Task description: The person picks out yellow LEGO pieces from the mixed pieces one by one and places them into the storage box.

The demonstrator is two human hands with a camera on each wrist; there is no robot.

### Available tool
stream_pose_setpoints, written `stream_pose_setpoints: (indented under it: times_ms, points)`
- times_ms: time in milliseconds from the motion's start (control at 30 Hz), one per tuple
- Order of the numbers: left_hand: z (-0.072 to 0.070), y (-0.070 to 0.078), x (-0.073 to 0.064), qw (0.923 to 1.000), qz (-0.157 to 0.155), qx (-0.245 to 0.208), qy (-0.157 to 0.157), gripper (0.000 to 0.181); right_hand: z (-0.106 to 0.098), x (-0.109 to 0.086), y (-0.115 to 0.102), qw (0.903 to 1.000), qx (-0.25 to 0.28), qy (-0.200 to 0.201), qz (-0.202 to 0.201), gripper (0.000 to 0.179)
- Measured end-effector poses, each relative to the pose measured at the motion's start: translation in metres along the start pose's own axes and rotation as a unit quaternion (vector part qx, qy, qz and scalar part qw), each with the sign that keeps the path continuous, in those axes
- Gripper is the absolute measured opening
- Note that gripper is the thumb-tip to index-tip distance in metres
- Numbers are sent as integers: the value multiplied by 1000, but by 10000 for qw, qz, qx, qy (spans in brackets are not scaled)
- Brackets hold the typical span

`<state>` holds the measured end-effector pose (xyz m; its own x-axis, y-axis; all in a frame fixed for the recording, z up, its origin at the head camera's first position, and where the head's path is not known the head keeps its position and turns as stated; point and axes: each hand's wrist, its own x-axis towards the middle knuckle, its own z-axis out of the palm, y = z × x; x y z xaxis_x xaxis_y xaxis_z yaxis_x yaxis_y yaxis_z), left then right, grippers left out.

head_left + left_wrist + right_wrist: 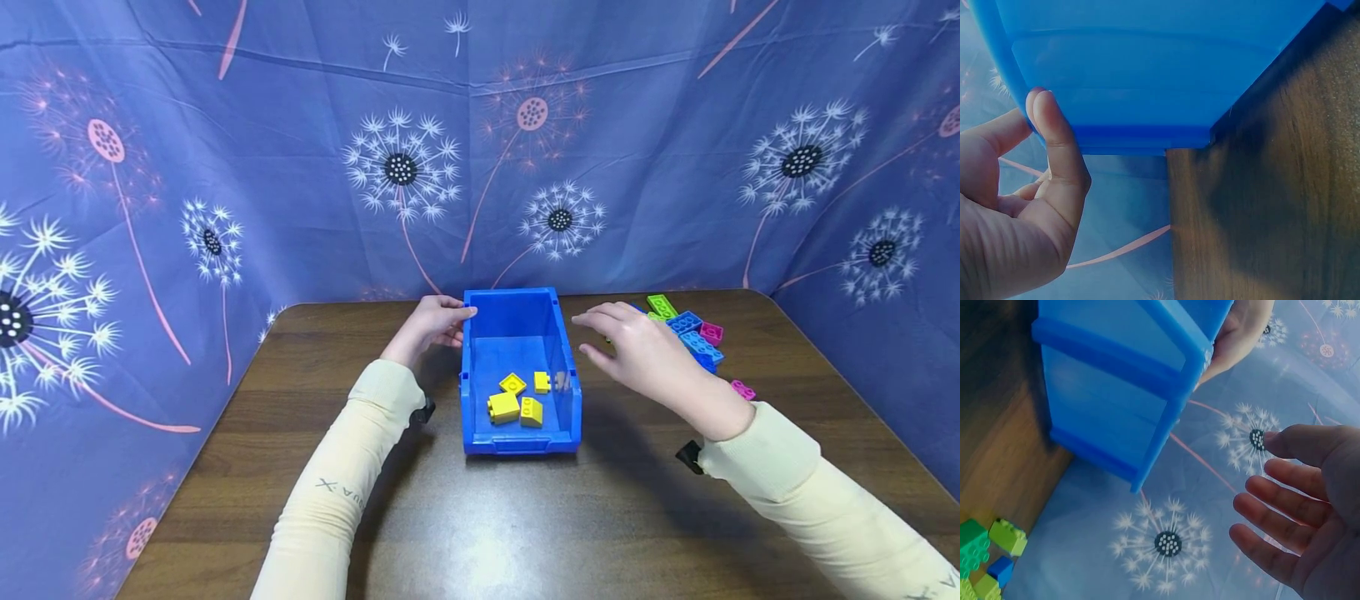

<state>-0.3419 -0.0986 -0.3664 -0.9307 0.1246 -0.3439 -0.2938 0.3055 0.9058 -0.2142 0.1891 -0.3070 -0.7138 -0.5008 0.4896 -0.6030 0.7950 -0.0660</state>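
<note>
A blue open-front storage bin stands near the back of the table in the head view. Several yellow toy bricks lie loose on its floor, toward the front. At the bin's back left, my left hand pinches the wall edge. The left wrist view shows that thumb against the blue side, the other fingers partly hidden behind the edge. Just off the bin's right side, my right hand hovers with nothing in it. Its fingers are loosely extended in the right wrist view, apart from the bin.
Behind and beyond the right hand lies a loose pile of green, blue and pink toy bricks, partly hidden by that hand. One pink brick sits nearer the forearm. A patterned blue cloth hangs along the table's back edge.
</note>
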Motion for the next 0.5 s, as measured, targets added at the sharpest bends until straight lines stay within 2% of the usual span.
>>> stream_pose_setpoints:
  times_ms: [267,500]
  points:
    - [-1,0,-1,10000,-17,-18,-36,46,-6,-10,15,9997,-155,188,45,40]
    - [0,0,0,10000,18,-90,-3,46,-13,-18,25,9996,-144,174,171,39]
